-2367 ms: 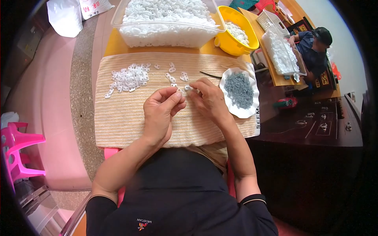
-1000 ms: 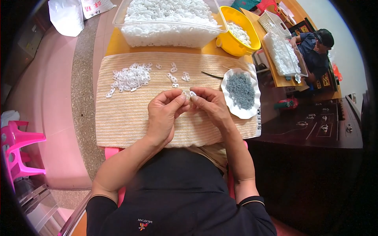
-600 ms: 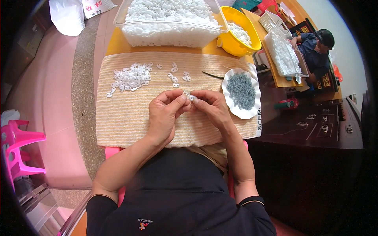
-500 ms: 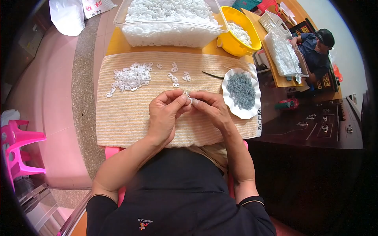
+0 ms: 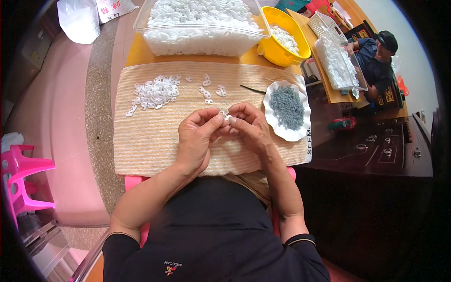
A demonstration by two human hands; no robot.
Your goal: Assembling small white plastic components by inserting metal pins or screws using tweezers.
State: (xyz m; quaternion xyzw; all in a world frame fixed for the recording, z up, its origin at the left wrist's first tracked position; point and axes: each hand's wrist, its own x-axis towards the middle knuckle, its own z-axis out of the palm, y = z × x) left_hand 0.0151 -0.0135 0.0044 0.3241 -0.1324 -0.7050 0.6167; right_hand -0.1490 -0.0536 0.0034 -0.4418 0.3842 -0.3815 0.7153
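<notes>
My left hand (image 5: pixel 197 138) and my right hand (image 5: pixel 251 127) meet over a striped beige cloth (image 5: pixel 150 141), pinching one small white plastic piece (image 5: pixel 224 114) between their fingertips. A heap of the same white pieces (image 5: pixel 154 91) lies on the cloth to the upper left. A few loose ones (image 5: pixel 209 90) lie just beyond my fingers. To the right stands a white scalloped dish (image 5: pixel 300 131) filled with small grey parts (image 5: pixel 286 107). A thin dark tool (image 5: pixel 252 89) lies between the loose pieces and the dish.
Behind the cloth stand a clear tub of white pieces (image 5: pixel 202 23) and a yellow bowl (image 5: pixel 277 49). Another person (image 5: pixel 376 56) sits at the far right by a clear tray (image 5: pixel 338 63). A pink plastic chair (image 5: pixel 21 178) is on the left, a dark table (image 5: pixel 376 150) on the right.
My right hand drew back from near the dish to meet my left hand. Both now hold the small white piece a little closer to me.
</notes>
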